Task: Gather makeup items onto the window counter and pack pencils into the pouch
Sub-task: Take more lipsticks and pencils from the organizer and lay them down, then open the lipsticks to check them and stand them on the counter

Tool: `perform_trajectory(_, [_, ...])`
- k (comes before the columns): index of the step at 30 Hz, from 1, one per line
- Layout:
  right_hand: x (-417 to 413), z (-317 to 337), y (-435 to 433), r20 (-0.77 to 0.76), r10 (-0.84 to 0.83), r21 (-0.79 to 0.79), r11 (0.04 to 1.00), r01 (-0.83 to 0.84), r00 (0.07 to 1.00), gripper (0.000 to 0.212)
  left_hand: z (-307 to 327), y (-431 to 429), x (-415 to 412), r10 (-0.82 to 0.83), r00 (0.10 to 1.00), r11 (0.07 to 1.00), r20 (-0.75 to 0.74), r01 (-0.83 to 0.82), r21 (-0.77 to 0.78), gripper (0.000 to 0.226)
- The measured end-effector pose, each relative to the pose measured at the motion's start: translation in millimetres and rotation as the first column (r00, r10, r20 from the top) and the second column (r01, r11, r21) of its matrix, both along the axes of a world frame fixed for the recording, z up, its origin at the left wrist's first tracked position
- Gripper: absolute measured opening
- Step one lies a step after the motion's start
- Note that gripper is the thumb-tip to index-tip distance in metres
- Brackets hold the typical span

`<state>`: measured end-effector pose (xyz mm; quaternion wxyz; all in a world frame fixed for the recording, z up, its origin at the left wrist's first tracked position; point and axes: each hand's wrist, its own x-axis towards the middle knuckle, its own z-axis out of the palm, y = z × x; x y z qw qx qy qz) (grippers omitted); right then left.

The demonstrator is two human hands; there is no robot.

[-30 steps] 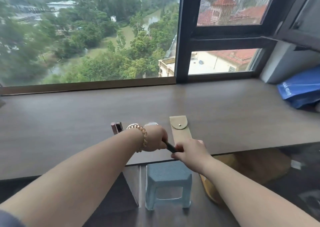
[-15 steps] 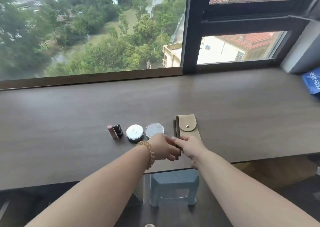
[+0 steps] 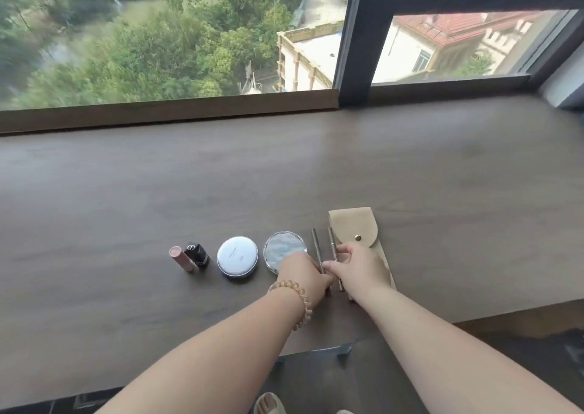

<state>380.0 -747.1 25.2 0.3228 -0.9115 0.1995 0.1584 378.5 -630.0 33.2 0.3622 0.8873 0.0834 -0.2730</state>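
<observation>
Two slim pencils [image 3: 316, 249] now lie side by side on the desk [image 3: 442, 176], just left of the beige pouch [image 3: 354, 227]; half a second ago only one showed there, so the gathering looks nearly done and packing comes next. The pouch flap looks snapped shut. The right hand [image 3: 357, 265] rests over the pouch, fingers loosely curled on the nearer pencil. The left hand [image 3: 303, 274], bracelet at its wrist, pinches the other pencil's lower end.

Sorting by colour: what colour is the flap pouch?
Beige, a soft tan fabric pouch with one metal snap; head view.
</observation>
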Motion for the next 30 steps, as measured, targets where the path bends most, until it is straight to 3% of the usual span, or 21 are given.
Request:
perform_trajectory(4, [7.7,-7.1,1.2,0.081,0.124,-0.148,0.983,-0.111,0.989,0.039,-9.9,-5.0,0.5,0.033,0.997,0.998,0.064,-0.036,0.054,0.019])
perform_trajectory(8, [10.5,-10.2,1.6,0.16,0.198,-0.229,0.96,-0.159,0.967,0.034,-12.4,-13.7,-2.2,0.074,0.989,0.991,0.126,-0.087,0.104,0.02])
perform_trajectory(17, [7.1,-14.1,-7.0,0.196,0.284,-0.248,0.94,-0.233,0.939,0.032,-14.4,-25.9,-7.5,0.185,0.954,0.955,0.237,-0.232,0.187,0.02])
perform_trajectory(30, [-5.2,15.6,-15.0,0.272,0.374,-0.193,0.924,-0.331,0.887,0.024,20.3,-18.3,-39.5,0.253,0.934,0.93,0.251,-0.306,0.203,0.033])
